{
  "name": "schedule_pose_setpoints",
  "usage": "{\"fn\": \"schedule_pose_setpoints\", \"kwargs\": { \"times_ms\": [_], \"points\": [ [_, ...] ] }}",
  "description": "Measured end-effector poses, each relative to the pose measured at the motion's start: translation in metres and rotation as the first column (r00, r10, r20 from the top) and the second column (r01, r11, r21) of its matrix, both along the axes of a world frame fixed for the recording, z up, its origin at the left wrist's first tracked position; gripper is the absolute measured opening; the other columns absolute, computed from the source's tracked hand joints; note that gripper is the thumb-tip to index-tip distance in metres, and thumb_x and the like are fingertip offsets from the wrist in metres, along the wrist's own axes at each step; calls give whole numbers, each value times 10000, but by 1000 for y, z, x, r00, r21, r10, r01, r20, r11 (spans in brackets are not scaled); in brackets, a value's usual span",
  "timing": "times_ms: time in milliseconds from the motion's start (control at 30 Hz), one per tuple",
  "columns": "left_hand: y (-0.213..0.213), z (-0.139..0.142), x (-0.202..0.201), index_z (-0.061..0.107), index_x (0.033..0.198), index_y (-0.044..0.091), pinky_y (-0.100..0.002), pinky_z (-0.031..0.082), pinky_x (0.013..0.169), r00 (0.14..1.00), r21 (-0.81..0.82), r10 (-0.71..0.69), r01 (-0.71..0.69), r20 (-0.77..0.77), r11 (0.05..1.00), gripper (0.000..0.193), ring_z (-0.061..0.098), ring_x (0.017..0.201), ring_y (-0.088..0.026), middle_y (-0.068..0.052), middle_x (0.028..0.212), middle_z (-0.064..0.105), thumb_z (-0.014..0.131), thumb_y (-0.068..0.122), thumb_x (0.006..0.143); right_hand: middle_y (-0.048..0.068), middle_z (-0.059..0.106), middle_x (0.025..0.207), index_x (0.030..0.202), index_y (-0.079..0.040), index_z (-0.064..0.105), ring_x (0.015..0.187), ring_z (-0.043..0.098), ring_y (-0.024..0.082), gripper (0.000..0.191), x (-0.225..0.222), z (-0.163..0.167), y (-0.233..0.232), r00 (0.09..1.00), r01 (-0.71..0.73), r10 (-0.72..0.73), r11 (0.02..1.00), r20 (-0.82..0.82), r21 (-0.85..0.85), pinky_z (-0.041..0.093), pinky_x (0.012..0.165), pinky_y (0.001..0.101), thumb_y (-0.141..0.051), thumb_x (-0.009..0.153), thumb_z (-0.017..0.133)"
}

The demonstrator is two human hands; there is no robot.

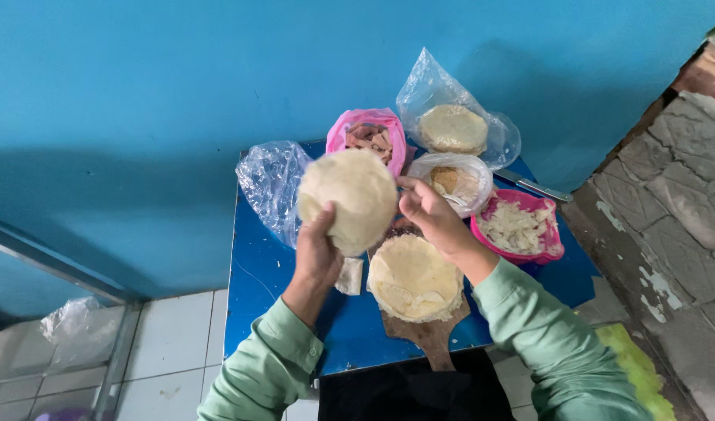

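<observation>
The thin round wrapper [348, 199] is gripped underneath by the left hand [317, 251]; its right edge, pinched by the right hand [429, 210], is best peeled gently.

Both hands lift a round dough sheet [348, 199] above the blue table [268, 273].
Left hand [317, 253] grips its lower edge, right hand [429, 212] pinches its right rim; at centre, stacked sheets [414, 278] on a wooden board [431, 335].

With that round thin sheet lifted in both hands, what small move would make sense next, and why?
Probably lower the sheet onto a bare patch of the blue table. The left hand holds its lower edge and the right hand pinches its side, so it hangs in the air above the stack on the wooden board.
</observation>
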State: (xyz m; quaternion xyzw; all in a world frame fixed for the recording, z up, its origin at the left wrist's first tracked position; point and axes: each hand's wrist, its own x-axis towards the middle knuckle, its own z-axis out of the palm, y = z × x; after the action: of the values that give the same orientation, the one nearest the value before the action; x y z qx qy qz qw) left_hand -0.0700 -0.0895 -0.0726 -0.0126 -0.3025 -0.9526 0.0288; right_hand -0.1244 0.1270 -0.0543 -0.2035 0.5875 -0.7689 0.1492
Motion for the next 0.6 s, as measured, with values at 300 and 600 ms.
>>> {"fn": "schedule_pose_setpoints", "kwargs": {
  "times_ms": [300,600],
  "points": [
    [14,-23,-1,606,1295,-7,-357,597,820,997,-312,-79,77,7,947,334,711,976,-192,-114,1184,709,674,145,1005,44,709,1060,1169,-33,656,939,631,121,232,-5,2,26,983,182,-182,983,-37,-22,487,753,265,-110,964,732],
    [12,-25,-2,560,1355,0,-361,576,915,982,-32,-185,184,-40,982,365,688,1081,-208,-120,1270,675,610,191,1048,78,688,1174,1228,-41,540,1051,687,166,305,-1,-12,8,985,133,-97,954,142,-270,593,897,369,-99,966,685]
  ]
}}
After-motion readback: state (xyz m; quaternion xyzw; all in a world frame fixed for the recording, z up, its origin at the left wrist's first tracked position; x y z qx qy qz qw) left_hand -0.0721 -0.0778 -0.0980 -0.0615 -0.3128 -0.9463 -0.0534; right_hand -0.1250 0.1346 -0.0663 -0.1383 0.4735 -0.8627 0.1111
